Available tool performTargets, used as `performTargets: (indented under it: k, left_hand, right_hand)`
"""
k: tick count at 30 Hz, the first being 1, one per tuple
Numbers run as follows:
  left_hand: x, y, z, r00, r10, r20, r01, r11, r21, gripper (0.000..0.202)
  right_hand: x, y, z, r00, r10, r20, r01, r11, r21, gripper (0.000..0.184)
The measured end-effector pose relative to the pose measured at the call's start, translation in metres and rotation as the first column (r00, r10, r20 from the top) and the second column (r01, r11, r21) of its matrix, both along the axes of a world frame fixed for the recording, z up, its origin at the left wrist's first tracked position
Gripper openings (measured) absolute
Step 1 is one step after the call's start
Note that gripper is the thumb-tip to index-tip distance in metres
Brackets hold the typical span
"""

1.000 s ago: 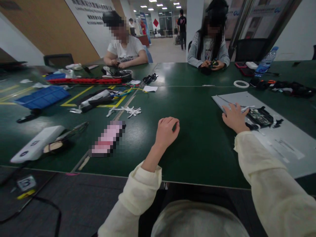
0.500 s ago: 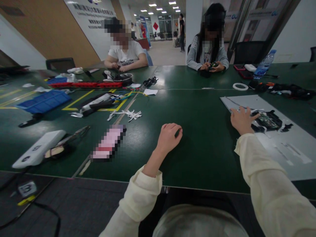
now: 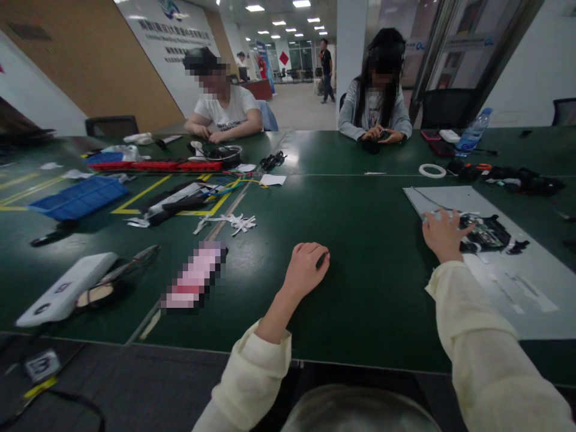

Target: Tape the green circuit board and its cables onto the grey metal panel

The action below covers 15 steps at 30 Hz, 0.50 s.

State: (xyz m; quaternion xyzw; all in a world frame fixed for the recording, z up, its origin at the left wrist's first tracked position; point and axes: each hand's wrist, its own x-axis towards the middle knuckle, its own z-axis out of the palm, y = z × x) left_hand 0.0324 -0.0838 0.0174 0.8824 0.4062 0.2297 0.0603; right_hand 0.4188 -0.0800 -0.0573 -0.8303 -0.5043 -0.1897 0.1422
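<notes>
My left hand (image 3: 307, 268) rests on the green table (image 3: 364, 288) with its fingers curled in. A small dark patch shows between thumb and forefinger; I cannot tell whether it is a gap or an object. To the right, my right hand (image 3: 443, 236) lies with spread fingers over the left edge of a white board (image 3: 535, 282). Its thumb reaches toward a black device with an exposed circuit board (image 3: 488, 233), and I cannot tell if they touch. Pale strips (image 3: 522, 288) lie on the near part of the board.
A phone (image 3: 194, 276), a white power bank (image 3: 67, 288) and paper scraps (image 3: 240, 223) lie left, before a blue tray (image 3: 81, 197). Tape (image 3: 432, 171) and a bottle (image 3: 474, 132) stand back right. Two people (image 3: 225, 111) sit opposite.
The whole scene sits slightly lower in the picture, as the head view has tilted up. Both hands keep nearly the same place on the table and board.
</notes>
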Motion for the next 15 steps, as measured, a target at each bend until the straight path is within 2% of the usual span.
performTargets:
  k: [8,15]
  left_hand:
    - [-0.002,0.001,-0.001,1.000,0.008,0.009,-0.008,1.000,-0.019,0.019]
    - [-0.004,0.005,-0.001,0.999,0.030,0.038,-0.028,0.998,-0.054,0.019]
  right_hand:
    - [0.013,0.005,-0.005,0.993,-0.069,-0.100,0.076,0.994,0.072,0.038]
    - [0.021,0.007,-0.007,0.958,0.013,-0.287,0.044,0.981,0.189,0.034]
